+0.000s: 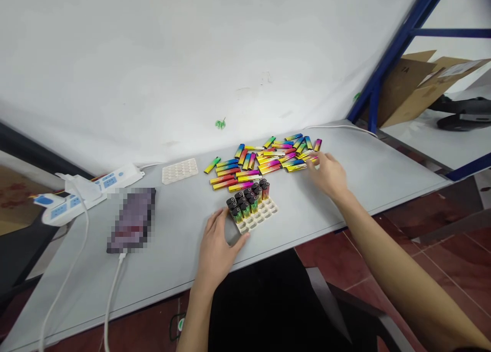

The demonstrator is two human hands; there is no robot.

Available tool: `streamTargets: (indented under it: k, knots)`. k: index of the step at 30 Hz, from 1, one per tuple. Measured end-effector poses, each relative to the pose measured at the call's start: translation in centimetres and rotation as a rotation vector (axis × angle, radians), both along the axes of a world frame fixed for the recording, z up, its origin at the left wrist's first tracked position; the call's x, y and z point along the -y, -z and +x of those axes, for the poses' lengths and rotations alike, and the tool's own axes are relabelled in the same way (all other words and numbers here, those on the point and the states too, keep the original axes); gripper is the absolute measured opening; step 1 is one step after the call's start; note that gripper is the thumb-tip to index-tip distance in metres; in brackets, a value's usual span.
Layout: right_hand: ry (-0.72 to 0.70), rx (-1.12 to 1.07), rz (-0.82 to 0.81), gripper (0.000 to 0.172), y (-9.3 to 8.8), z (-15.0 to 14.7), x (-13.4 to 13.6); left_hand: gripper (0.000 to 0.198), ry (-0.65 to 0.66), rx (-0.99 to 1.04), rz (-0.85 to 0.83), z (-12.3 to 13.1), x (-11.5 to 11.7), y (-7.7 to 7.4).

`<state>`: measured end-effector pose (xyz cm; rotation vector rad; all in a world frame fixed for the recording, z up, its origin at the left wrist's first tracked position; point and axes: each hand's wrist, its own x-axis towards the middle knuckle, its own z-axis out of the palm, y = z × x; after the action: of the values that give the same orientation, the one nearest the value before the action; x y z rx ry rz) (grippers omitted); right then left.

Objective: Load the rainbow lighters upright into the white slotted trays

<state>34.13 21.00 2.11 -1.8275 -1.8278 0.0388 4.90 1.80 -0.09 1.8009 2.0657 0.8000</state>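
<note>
Black-topped lighters [245, 209] fill roughly half the tray [261, 220] at centre frame; its nearer cells are bare, and many loose lighters [269, 166] lie above it. The left hand [217, 244] spreads its grip wide at the tray's left end; the right hand [328, 175] meets the pile's right edge, its fingertips too hidden to tell whether they pinch one.

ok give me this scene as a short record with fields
left hand: against left end of tray
right hand: at right edge of multicoloured pieces, grip unclear
tray: black-topped pieces standing in some slots
multicoloured pieces: lying jumbled on table behind tray
left side: second tray near wall, power strip, pixelated item
</note>
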Motion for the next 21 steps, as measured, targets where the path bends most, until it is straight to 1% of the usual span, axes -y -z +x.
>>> streamTargets:
  k: [1,3,5,8,10,11,14,16,18,21]
  knots:
    - [0.057,0.039,0.005,0.044,0.8,0.7,-0.8,0.070,-0.004,0.001,-0.006,0.0,0.0,0.0]
    - [0.129,0.075,-0.010,0.046,2.2,1.9,-1.7,0.069,-0.006,0.002,-0.012,0.1,0.0,-0.1]
    - [0.147,0.073,-0.009,0.045,3.4,2.6,-2.2,0.069,-0.005,-0.002,-0.012,0.1,0.0,0.0]
    - [0.135,0.066,0.012,0.041,4.3,3.1,-2.2,0.070,-0.010,-0.014,-0.008,0.1,0.0,0.0]
    - [0.119,0.033,0.027,0.034,4.4,3.3,-2.1,0.071,-0.017,-0.019,-0.011,0.1,0.1,0.0]
    - [0.103,-0.001,0.038,0.035,4.4,3.4,-2.1,0.071,-0.020,-0.021,-0.017,0.1,0.1,0.0]
    - [0.053,-0.139,0.080,0.044,4.0,3.3,-2.0,0.072,-0.022,-0.027,-0.037,0.1,0.3,-0.1]
    - [0.011,-0.246,0.107,0.042,3.7,2.9,-1.6,0.072,-0.024,-0.028,-0.045,0.1,0.3,-0.2]
    - [-0.090,-0.387,0.100,0.039,3.3,2.2,-1.0,0.072,-0.024,-0.028,-0.041,0.1,0.2,-0.2]
    - [-0.281,-0.584,0.006,0.040,2.7,0.7,0.2,0.070,-0.020,-0.035,-0.022,0.1,0.0,-0.1]
